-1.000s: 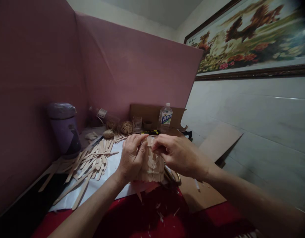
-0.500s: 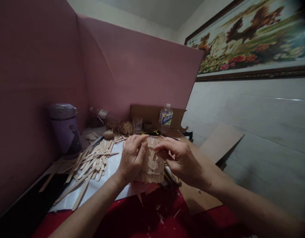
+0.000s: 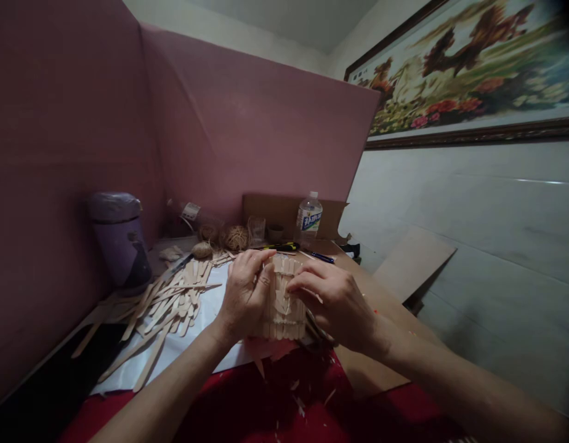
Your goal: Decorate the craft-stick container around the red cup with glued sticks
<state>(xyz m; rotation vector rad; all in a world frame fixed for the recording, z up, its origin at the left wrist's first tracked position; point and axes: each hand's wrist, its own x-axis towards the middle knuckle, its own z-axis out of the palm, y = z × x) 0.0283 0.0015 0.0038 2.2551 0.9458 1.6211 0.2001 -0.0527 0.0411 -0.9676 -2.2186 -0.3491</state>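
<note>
Two bare hands are working close together over a cluttered counter. Between them, a small panel of flat wooden sticks (image 3: 284, 331) is standing nearly upright, its lower edge above a red cloth (image 3: 229, 400). Narrower strips are crossing the upright sticks near top and bottom, and thin, pointed slivers are sitting in the middle.

The left hand (image 3: 242, 292) is gripping the panel's left side, its fingers curling over the top corner and its thumb pressing on the front. The right hand (image 3: 335, 298) is reaching in from the other side, its fingers bunching near the central slivers; I cannot tell whether they are pinching a piece or only touching one.

To the left, a loose heap of sticks (image 3: 187, 301) is spreading over a white sheet (image 3: 210, 304). Behind the hands, a yellow and black cutter (image 3: 282, 247) and a blue pen (image 3: 322, 257) are lying near a clear bottle (image 3: 309, 218), with a ball of twine (image 3: 236, 238) farther left.

The central slivers are looking like the weak spot: if they are only loosely attached, a sideways push from the right fingers could be shifting or snapping one. The left hand is carrying most of the steadying, so a slack grip could be letting the panel tilt, while too hard a squeeze could be parting its side sticks.
</note>
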